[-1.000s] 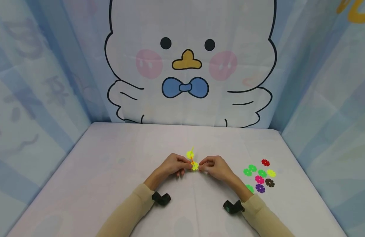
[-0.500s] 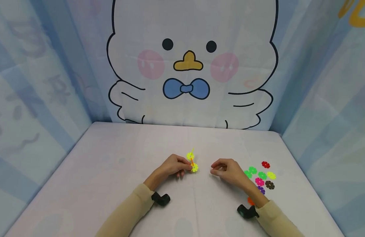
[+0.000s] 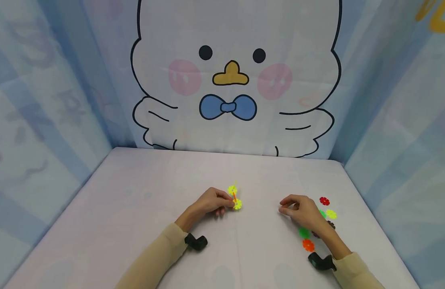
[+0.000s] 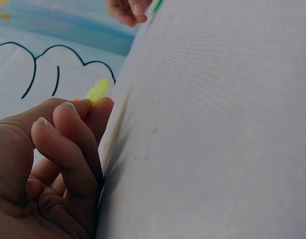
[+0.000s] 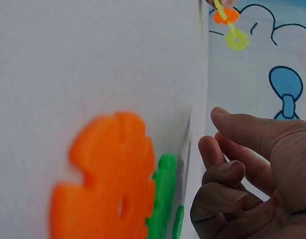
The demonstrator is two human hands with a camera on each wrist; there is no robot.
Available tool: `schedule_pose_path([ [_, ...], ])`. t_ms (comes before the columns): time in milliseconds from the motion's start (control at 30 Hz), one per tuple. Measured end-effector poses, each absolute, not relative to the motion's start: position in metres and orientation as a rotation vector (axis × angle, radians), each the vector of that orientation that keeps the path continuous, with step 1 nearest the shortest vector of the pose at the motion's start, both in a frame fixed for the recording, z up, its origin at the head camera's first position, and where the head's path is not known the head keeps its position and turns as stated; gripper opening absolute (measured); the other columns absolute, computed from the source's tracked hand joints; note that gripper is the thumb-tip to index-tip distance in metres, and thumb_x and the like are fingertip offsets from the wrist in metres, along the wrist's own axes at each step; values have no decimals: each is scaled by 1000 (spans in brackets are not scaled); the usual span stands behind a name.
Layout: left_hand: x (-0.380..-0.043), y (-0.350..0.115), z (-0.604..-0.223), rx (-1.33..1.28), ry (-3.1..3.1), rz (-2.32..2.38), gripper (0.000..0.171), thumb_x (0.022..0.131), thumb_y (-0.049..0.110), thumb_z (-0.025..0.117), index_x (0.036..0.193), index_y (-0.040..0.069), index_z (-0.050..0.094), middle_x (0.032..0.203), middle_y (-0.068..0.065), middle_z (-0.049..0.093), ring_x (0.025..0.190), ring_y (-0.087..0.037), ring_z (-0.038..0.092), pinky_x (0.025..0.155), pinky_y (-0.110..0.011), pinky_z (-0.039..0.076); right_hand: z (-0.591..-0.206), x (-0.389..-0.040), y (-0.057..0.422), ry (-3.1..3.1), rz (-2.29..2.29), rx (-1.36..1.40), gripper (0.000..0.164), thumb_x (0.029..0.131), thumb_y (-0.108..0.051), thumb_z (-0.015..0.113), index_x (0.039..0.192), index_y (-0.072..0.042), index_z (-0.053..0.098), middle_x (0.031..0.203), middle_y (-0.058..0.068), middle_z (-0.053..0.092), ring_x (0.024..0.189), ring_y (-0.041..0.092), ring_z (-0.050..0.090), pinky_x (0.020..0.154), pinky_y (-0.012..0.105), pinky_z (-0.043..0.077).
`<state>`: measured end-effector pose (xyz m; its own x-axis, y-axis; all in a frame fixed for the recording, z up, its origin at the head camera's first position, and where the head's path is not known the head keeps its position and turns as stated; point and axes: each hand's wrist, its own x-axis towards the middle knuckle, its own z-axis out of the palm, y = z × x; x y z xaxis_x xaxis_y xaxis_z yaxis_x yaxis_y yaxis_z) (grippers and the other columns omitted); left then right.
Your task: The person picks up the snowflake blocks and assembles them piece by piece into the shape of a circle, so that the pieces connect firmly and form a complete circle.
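Head view: your light is soft, even and moderately bright across the white tabletop [image 3: 164,180] and the printed bird backdrop [image 3: 227,134]; faint, soft-edged shadows lie under your left hand [image 3: 210,201] and right hand [image 3: 304,210], consistent with light from above. Left curtain [image 3: 45,120]: pale, washed-out print, detail soft. Left wrist view: dimmer and greyer; you have a dark shadow along the tabletop beside the hand, a fine moiré-like pattern farther up, and a softly blurred yellow flower disc [image 4: 97,92]. Right wrist view: dim likewise; the orange flower disc [image 5: 108,174], near your lens, is out of focus, your hand crisper.
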<state>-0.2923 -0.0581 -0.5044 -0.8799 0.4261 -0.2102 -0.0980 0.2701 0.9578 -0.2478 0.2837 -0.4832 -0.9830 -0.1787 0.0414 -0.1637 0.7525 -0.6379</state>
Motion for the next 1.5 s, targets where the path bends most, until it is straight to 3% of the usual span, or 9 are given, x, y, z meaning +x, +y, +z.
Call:
schedule_pose_path([
  [433,-293,-56,-506,274,2120,1641,16,89,16,84,100,4,81,80,-1,78,51,-6,55,47,-20,45,-479,-236,328,3004,-928,-234,27,89,-24,86,109,-7,78,86,1,70,63,9,55,58,23,49],
  [667,-293,-56,-506,285,2133,1632,18,90,15,83,102,3,80,82,-3,79,51,-7,55,48,-20,46,-480,-233,344,3009,-855,-235,35,89,-27,87,115,-6,78,84,-1,69,64,8,50,59,24,42],
  [833,-293,-57,-505,280,2120,1641,18,90,15,83,102,3,80,81,-1,79,51,-7,55,48,-20,46,-480,-232,345,3001,-813,-251,33,90,-27,85,116,-7,79,84,-1,67,69,11,49,58,24,39],
  [1067,-294,-57,-505,280,2095,1650,19,90,15,83,103,2,80,80,0,78,52,-7,55,49,-20,46,-478,-233,344,3001,-809,-257,29,90,-23,85,111,-6,76,89,2,67,76,16,51,64,24,44],
  [1500,-295,-57,-504,276,2085,1649,17,91,15,82,103,3,80,79,2,77,51,-6,55,48,-20,46,-478,-233,346,3043,-848,-221,25,86,-23,89,103,-10,76,90,3,73,77,16,55,65,25,46],
])
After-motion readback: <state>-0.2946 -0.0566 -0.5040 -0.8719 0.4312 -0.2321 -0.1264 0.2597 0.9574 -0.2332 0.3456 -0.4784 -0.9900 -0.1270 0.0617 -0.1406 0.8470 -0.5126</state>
